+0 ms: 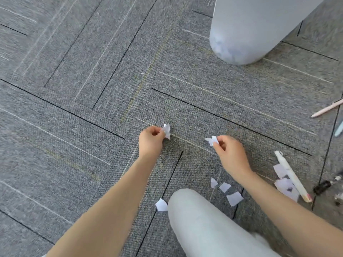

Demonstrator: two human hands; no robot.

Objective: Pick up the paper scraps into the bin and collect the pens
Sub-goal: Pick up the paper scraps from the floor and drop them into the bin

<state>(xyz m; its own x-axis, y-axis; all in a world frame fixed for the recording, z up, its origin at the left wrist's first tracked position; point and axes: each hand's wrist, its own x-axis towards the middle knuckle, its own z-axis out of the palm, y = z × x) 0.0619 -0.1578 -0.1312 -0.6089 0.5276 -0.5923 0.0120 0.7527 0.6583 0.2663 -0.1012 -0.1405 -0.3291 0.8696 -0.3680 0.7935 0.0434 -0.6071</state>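
Each hand already holds paper: the left hand pinches a crumpled scrap at its fingertips, and the right hand pinches another scrap, both just above the carpet floor. The translucent bin stands ahead and to the right, nearer the right hand's grip, with pale scraps showing dimly through its wall. More loose scraps lie close to the knee, and others sit under a white pen whose long axis runs toward the person. A pink pen lies farther right.
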